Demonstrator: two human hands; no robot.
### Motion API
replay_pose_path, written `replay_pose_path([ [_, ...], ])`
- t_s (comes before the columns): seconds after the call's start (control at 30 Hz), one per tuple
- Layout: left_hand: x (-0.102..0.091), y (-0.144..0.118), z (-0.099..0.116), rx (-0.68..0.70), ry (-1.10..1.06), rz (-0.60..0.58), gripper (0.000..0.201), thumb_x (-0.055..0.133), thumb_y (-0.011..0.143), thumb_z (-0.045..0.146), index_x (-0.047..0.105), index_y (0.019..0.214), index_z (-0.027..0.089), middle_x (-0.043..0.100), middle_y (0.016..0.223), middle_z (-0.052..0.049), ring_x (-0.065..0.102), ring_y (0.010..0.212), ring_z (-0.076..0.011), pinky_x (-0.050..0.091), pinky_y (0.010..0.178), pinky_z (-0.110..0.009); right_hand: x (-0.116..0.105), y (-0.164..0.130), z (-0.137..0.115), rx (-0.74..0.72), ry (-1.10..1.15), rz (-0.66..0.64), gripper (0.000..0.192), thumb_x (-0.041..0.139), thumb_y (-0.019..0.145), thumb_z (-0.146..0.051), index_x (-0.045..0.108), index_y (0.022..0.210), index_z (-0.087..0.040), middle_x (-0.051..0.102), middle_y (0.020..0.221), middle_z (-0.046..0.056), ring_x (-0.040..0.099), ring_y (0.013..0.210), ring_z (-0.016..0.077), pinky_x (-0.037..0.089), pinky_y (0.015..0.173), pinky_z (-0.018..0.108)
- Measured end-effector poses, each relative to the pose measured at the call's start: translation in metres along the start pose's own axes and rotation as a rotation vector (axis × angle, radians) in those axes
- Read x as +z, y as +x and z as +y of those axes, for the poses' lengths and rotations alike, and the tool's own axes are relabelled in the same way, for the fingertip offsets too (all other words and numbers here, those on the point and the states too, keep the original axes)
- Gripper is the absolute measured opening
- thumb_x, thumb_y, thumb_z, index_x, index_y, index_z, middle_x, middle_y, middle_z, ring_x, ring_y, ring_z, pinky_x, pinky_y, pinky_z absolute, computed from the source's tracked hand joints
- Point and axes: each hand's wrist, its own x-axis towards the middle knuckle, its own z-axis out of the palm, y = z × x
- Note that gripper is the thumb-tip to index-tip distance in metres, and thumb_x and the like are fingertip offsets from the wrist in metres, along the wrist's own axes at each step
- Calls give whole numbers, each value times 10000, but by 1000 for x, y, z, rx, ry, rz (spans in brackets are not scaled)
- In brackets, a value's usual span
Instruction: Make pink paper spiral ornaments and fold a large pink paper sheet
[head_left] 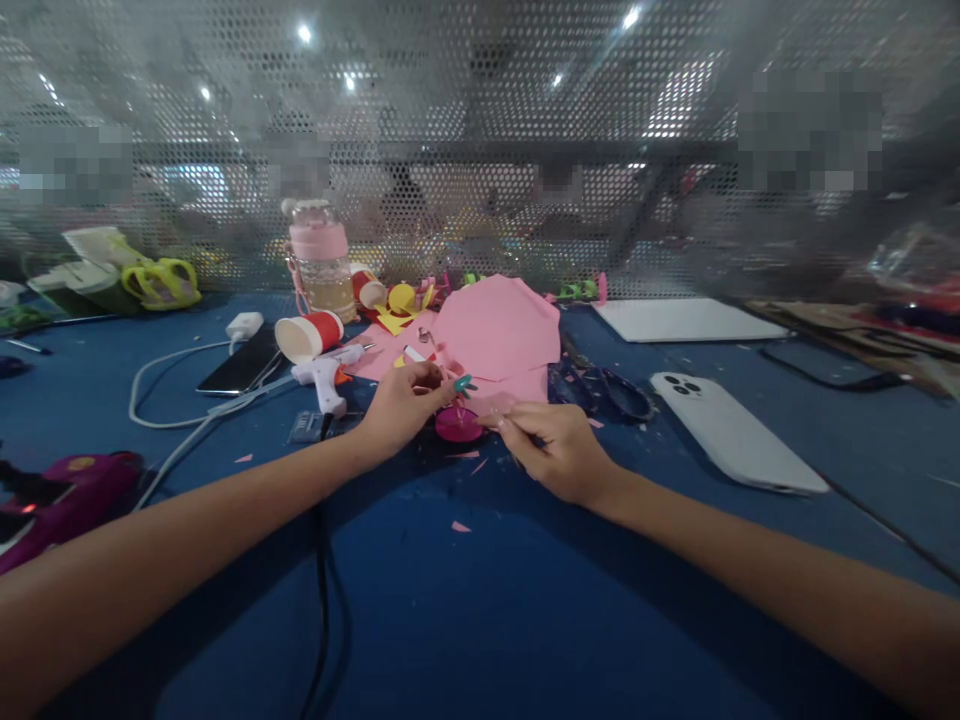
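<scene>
A small magenta round piece [459,426] lies on the blue table between my hands. Just above it, my left hand [409,402] pinches a thin light-pink piece [451,368], perhaps paper, that rises from the round piece. The fingers of my right hand [553,442] are drawn together at the right edge of the round piece; whether they grip it or something small is hidden. Behind my hands lies a large cut sheet of pink paper [499,325]. A white glue gun [325,383] rests left of my left hand, and dark blue-handled scissors [626,396] lie beyond my right hand.
A paper cup [309,336] lies sideways near a black phone [244,360] and a pink-lidded bottle [320,262]. On the right are a white phone [731,430] and a white flat panel [686,320]. A perforated metal screen [480,120] stands behind. Cables cross the left side.
</scene>
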Motion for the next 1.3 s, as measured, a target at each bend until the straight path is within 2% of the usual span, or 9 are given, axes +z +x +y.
replay_pose_path([
  [0.17, -1, 0, 0, 55, 50, 14, 199, 590, 677, 327, 537, 650, 137, 559, 628, 0, 497, 557, -81, 403, 562, -222, 0, 1, 0, -7, 9, -14, 377, 378, 828, -182, 397, 451, -174, 357, 445, -36, 374, 411, 61, 301, 447, 209],
  [0.43, -1, 0, 1, 39, 56, 31, 194, 601, 671, 314, 529, 632, 137, 529, 602, 13, 471, 552, -79, 394, 549, -221, 1, 3, -1, -39, -10, -40, 360, 364, 829, -181, 383, 470, -175, 363, 459, -32, 382, 423, 63, 297, 448, 211],
  [0.67, 0, -2, 2, 5, -56, -18, 168, 606, 664, 283, 553, 699, 128, 554, 652, 5, 486, 562, -74, 406, 582, -231, 1, 3, 0, -33, -6, -44, 348, 368, 823, -170, 375, 476, -172, 360, 453, -37, 375, 415, 59, 288, 444, 204],
  [0.77, 1, -3, 3, 2, -117, -54, 264, 636, 643, 301, 565, 815, 113, 593, 773, -36, 536, 643, -99, 433, 649, -257, 2, 3, 1, -19, 7, -58, 351, 362, 820, -173, 365, 468, -174, 381, 451, -32, 384, 418, 60, 291, 451, 206],
  [0.87, -1, -2, 4, 19, -79, -111, 463, 726, 537, 273, 543, 925, 99, 589, 938, -90, 568, 783, -146, 442, 757, -302, 3, 4, 1, -4, 1, -51, 347, 369, 781, -165, 309, 441, -184, 366, 423, -35, 352, 392, 56, 261, 424, 210],
  [0.97, -7, 0, 3, 2, -68, -210, 651, 769, 440, 200, 495, 1022, 104, 539, 1088, -131, 555, 930, -191, 409, 867, -343, 1, 5, 0, 70, 24, -60, 351, 368, 766, -192, 308, 420, -189, 372, 390, -34, 354, 368, 57, 269, 414, 210],
  [1.07, -14, 3, 0, -30, -90, -292, 697, 760, 420, 146, 469, 1052, 114, 521, 1130, -136, 521, 1025, -216, 369, 926, -366, -1, 6, -1, 257, 152, -126, 413, 344, 808, -271, 364, 404, -189, 413, 343, -26, 399, 322, 60, 321, 408, 205],
  [1.17, -17, 4, -2, -46, -39, -319, 623, 737, 473, 160, 474, 1036, 122, 581, 1022, -104, 555, 956, -204, 395, 889, -373, -3, 6, -1, 444, 295, -177, 438, 354, 811, -336, 399, 401, -190, 433, 314, -22, 418, 264, 67, 330, 351, 197],
  [1.3, -15, 2, -1, -61, 29, -262, 448, 710, 528, 208, 498, 914, 120, 624, 835, -60, 586, 810, -173, 434, 803, -344, -2, 8, 0, 537, 410, -174, 428, 395, 791, -370, 411, 405, -187, 441, 313, -28, 425, 244, 71, 323, 305, 188],
])
